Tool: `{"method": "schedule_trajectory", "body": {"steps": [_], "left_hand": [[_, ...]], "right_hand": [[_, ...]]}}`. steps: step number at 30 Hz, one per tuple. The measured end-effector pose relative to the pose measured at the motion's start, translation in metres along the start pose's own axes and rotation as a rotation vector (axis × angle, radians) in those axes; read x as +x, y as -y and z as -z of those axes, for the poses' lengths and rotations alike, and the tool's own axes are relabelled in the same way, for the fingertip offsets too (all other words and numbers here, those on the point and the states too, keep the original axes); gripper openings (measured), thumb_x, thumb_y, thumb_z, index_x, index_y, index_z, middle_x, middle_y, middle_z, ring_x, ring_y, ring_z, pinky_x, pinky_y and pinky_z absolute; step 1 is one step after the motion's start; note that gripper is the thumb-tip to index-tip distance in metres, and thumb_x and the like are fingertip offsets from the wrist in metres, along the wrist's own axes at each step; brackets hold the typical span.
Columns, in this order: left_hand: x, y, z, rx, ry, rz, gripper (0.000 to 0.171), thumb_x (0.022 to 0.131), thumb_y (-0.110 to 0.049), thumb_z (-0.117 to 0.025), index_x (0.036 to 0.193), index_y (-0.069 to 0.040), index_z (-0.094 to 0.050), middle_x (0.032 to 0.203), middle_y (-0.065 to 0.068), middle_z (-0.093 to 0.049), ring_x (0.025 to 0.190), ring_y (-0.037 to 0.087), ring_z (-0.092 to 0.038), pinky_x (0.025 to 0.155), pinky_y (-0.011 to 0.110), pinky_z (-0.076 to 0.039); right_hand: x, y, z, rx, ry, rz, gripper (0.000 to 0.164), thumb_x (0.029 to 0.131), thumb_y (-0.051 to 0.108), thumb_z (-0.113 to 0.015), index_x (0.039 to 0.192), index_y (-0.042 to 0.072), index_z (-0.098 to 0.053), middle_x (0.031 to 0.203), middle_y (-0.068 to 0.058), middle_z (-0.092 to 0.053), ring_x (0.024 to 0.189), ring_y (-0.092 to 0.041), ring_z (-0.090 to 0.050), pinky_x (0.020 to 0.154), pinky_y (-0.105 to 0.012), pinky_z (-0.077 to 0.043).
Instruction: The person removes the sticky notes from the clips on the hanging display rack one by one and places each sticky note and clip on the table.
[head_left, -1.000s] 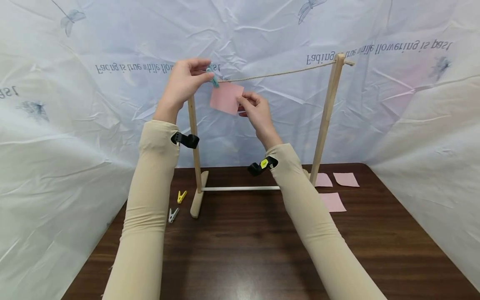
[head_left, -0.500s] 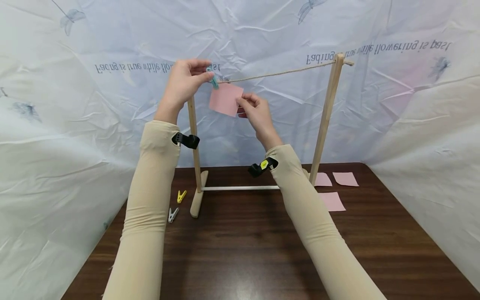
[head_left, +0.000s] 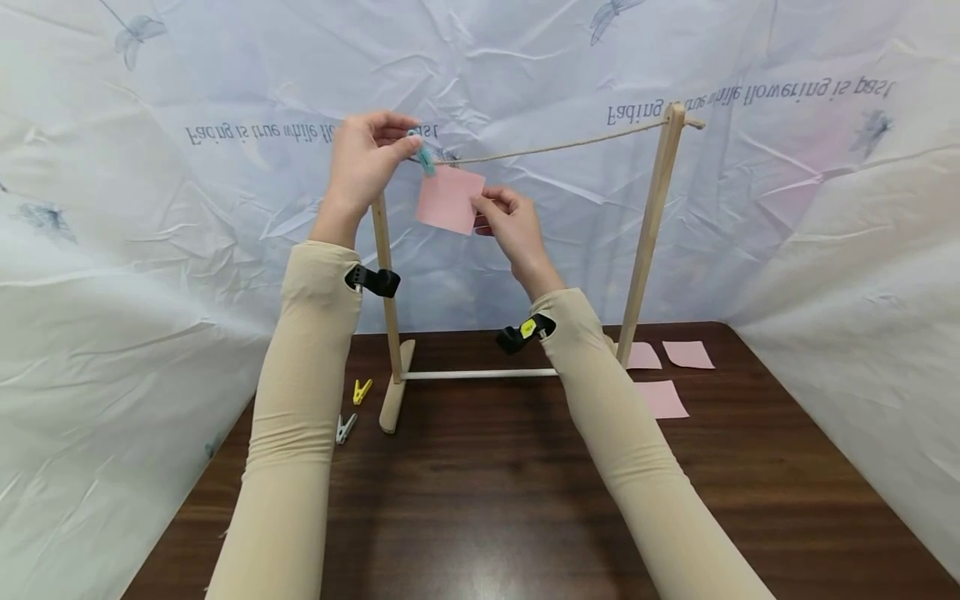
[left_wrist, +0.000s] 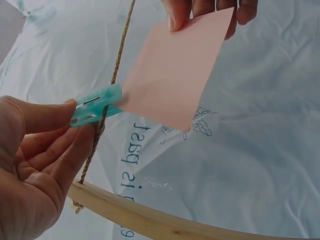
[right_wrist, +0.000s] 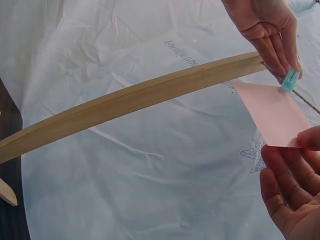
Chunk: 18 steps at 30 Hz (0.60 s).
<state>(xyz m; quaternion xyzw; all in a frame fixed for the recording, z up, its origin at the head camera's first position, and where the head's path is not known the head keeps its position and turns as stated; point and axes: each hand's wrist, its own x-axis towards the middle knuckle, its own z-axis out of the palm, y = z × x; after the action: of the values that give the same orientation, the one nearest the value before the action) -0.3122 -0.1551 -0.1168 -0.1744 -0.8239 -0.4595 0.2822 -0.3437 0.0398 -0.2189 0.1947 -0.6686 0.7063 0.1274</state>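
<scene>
My left hand (head_left: pixel 362 162) pinches a teal clothespin (left_wrist: pixel 95 106) between thumb and fingers. The clothespin straddles the twine (left_wrist: pixel 117 57) near the left post, and its tip meets a corner of a pink paper square (left_wrist: pixel 172 70). With thumb and fingers my right hand (head_left: pixel 513 229) grips the paper's lower right edge. The sheet hangs tilted just below the twine. In the right wrist view the clothespin (right_wrist: pixel 290 79) overlaps the paper's top edge; how firmly it bites cannot be told.
A wooden frame holds the twine between its left post (head_left: pixel 387 292) and right post (head_left: pixel 652 233), with a white bar (head_left: pixel 480 374) low between them. On the dark table (head_left: pixel 480 500) lie a yellow clothespin (head_left: pixel 362 391), a white clothespin (head_left: pixel 346 428) and several pink papers (head_left: pixel 688 354).
Both hands keep their holds on the clothespin and the paper. The left hand and the paper have shifted very slightly left; the whole head view has also moved a little.
</scene>
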Motion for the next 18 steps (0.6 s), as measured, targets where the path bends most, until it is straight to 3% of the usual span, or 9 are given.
{"method": "schedule_trajectory", "body": {"steps": [11,18], "left_hand": [[0.0009,-0.0031,0.0014,-0.105,-0.122,-0.087,0.020,0.094,-0.008,-0.071,0.112,0.001,-0.073,0.097,0.000,-0.068,0.094,0.014,-0.065,0.088,0.025,-0.052],[0.0015,-0.0058,0.0044,-0.133,-0.173,-0.133,0.020,0.094,-0.008,-0.072,0.110,0.003,-0.074,0.095,0.001,-0.069,0.090,0.012,-0.065,0.084,0.024,-0.052]], "right_hand": [[-0.0028,-0.0017,0.0012,-0.013,-0.006,0.000,0.028,0.101,0.021,-0.063,0.119,0.000,-0.068,0.093,-0.008,-0.071,0.083,-0.019,-0.067,0.080,-0.032,-0.057],[-0.0045,-0.0044,0.0037,-0.023,-0.008,0.000,0.027,0.101,0.020,-0.063,0.117,-0.001,-0.068,0.091,-0.005,-0.070,0.081,-0.018,-0.066,0.080,-0.031,-0.057]]}}
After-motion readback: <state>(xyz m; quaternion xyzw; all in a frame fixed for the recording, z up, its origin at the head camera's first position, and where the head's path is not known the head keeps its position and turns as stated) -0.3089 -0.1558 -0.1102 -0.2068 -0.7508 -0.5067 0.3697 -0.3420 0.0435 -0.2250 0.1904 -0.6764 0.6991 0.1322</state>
